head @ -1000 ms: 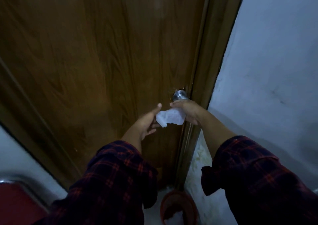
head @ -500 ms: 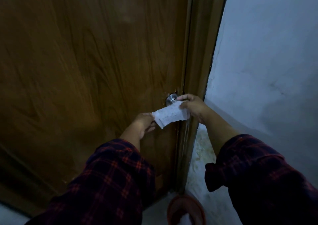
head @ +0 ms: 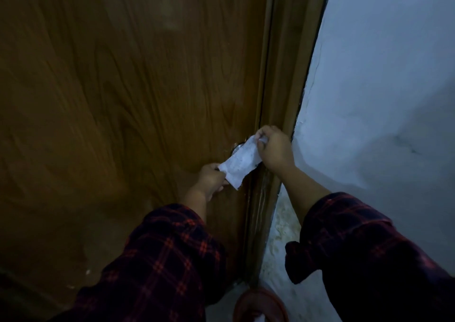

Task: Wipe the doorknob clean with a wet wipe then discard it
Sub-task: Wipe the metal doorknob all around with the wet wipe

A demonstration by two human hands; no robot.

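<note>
Wood-grain door (head: pixel 123 100) filled the left of your view. Your left hand (head: pixel 210 180) pinched the lower corner of the wet wipe (head: pixel 242 163), stretched taut across the metal doorknob (head: pixel 236 148), which it mostly hid. Your right hand (head: pixel 274 149) gripped its upper end, beside the frame (head: pixel 285 75). A reddish bin (head: pixel 261 304) sat below.

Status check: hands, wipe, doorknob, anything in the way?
Left hand and right hand both pinching the wipe, stretched across the doorknob. Knob mostly covered. Nothing blocking; reddish bin below on the floor.
</note>
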